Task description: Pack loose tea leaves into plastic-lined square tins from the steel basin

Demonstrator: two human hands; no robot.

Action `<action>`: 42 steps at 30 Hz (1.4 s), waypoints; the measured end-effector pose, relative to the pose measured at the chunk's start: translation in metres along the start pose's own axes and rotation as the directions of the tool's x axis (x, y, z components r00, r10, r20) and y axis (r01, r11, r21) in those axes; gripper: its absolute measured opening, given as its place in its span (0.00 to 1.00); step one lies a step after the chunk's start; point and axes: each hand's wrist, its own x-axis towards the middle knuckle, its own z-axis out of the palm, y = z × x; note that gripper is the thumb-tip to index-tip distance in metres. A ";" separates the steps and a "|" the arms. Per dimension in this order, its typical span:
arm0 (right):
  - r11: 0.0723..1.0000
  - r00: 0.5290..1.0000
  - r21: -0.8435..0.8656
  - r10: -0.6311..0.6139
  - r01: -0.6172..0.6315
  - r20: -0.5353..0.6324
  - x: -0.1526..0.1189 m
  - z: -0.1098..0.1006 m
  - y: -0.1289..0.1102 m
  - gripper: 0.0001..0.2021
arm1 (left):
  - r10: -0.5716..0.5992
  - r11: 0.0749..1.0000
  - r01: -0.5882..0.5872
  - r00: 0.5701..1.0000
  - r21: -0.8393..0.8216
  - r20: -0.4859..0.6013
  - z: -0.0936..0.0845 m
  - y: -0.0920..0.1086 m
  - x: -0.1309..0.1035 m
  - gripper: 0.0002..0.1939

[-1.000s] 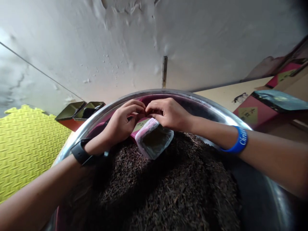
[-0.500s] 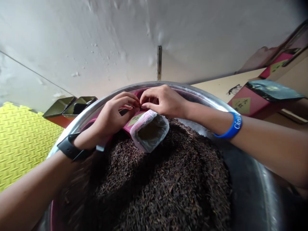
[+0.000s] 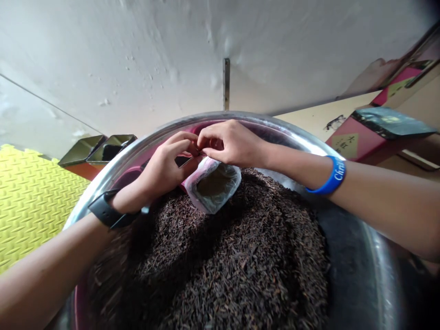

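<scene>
My left hand (image 3: pixel 169 166) and my right hand (image 3: pixel 232 145) meet at their fingertips near the far side of the metal basin. Both are closed in a pinch; what lies between the fingertips is too small and hidden to name. Just below them a pink box with a clear plastic liner bag (image 3: pixel 217 188) lies on its side, its mouth facing me. The hands cover most of the box. Dark dried tea leaves (image 3: pixel 247 256) are heaped around it.
The round metal basin (image 3: pixel 381 275) holds the leaves. Two tins (image 3: pixel 80 153) with their tops off stand at left beside a yellow foam mat (image 3: pixel 30 201). A red tea box (image 3: pixel 360 137) is at right, by cardboard. A white wall (image 3: pixel 137 55) rises behind.
Both hands stay pinched together over the box, with only slight finger movement. The left wrist has shifted a little to the right. The view has tilted slightly.
</scene>
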 end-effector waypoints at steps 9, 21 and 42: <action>0.998 0.999 -0.047 0.030 -0.032 -0.041 -0.001 0.002 -0.003 0.06 | -0.038 0.996 0.036 0.999 -0.080 -0.017 0.002 0.000 -0.001 0.08; 0.987 0.997 -0.148 0.046 -0.055 -0.061 -0.001 0.001 0.000 0.05 | 0.035 0.999 -0.038 0.994 0.024 0.104 0.009 0.005 -0.002 0.07; 0.997 0.800 -0.076 0.041 0.005 0.599 -0.004 -0.016 0.002 0.09 | -0.169 0.980 0.081 0.812 0.179 0.559 -0.011 -0.015 -0.001 0.32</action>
